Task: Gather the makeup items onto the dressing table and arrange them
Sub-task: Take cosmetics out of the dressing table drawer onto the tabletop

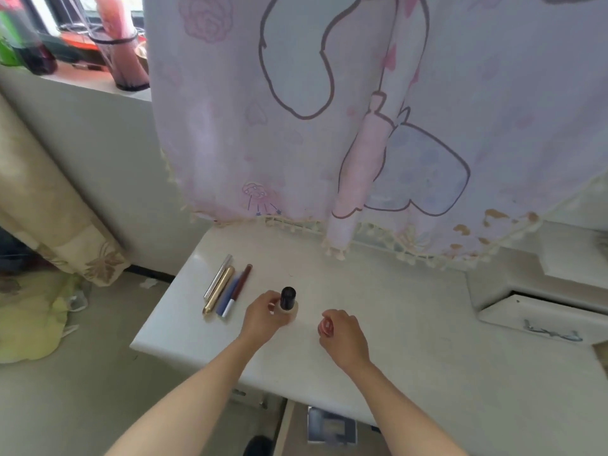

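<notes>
On the white dressing table (pixel 411 340), my left hand (pixel 263 315) grips a pale foundation bottle with a dark cap (pixel 288 302), which stands upright. To its right my right hand (pixel 342 330) curls round a small pink-red jar (pixel 325 326) at the tabletop. Left of the bottle several slim makeup sticks lie side by side: a silver pen (pixel 217 276), a gold tube (pixel 218 289), a blue pencil with a white tip (pixel 227 299) and a dark red pencil (pixel 242 280).
A pink printed curtain (pixel 329 110) hangs over the back of the table. At the right a white drawer (pixel 543 319) stands open. A beige curtain (pixel 42 199) and a yellow-green cloth (pixel 29 317) lie at the left. A windowsill (pixel 82 80) holds bottles.
</notes>
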